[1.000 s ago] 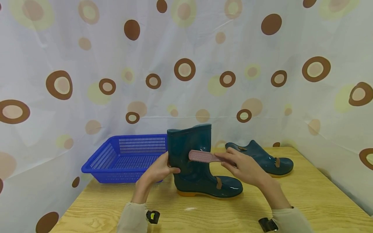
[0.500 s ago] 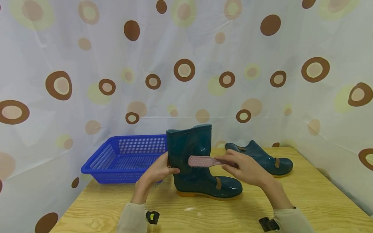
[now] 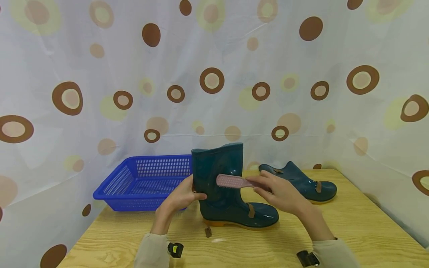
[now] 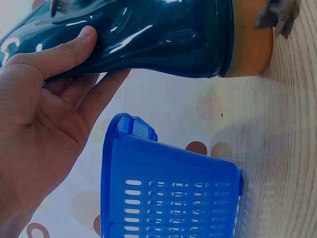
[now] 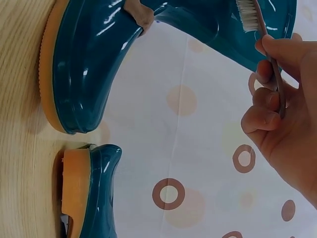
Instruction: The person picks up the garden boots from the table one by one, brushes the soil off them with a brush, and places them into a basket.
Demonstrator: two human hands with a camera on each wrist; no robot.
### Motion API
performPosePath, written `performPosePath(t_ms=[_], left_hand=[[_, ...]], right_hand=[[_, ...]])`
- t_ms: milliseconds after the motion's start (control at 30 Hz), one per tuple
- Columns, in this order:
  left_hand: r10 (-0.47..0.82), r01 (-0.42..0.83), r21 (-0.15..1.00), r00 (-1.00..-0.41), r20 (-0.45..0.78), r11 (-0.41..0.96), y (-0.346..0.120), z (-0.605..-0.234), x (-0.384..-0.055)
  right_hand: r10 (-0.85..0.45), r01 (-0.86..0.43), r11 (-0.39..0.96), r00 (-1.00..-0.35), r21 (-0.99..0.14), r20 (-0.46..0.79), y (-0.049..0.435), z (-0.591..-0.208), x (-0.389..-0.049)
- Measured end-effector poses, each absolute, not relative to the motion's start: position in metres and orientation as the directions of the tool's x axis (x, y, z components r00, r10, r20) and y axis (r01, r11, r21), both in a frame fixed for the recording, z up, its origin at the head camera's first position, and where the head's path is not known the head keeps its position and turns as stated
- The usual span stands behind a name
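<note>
A dark green rubber boot with an orange sole stands upright on the table. My left hand grips its shaft from the left side, thumb across the front. In my right hand is the handle of a pink brush, its head lying over the middle of the shaft. White bristles face the boot in the right wrist view. A brown clump clings to the boot's instep. Another brown clump is by the heel, also seen as a grey-brown lump in the left wrist view.
A blue plastic basket stands behind my left hand. A second green boot lies at the back right, with brown patches on it. The wooden table ends at a spotted curtain.
The brush moved down the shaft, then back up. A brown clump now shows on the table by the heel, where none was before. My left hand stays on the boot.
</note>
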State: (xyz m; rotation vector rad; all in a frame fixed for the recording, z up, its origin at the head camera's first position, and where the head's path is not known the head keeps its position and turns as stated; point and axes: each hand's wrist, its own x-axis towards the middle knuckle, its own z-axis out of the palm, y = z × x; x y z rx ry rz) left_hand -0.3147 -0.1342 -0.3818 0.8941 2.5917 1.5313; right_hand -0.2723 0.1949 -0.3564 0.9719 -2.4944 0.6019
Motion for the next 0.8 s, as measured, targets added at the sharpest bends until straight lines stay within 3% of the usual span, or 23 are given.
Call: performPosePath(t_ms=[267,800], left_hand=[[0.475,0.479,0.801,-0.833,0.284,0.36,-0.1339,-0.3816,-0.3153],[0.47,0.465,0.808,-0.84,0.273,0.363,-0.1335,-0.3834,-0.315]], right_hand=[[-0.551,-0.673,0.68,-0.731,-0.292,0.402,0.1933,-0.3579,-0.2723],[-0.616,-0.679,0.675,-0.734,-0.289,0.286,0.1918,-0.3555,-0.2688]])
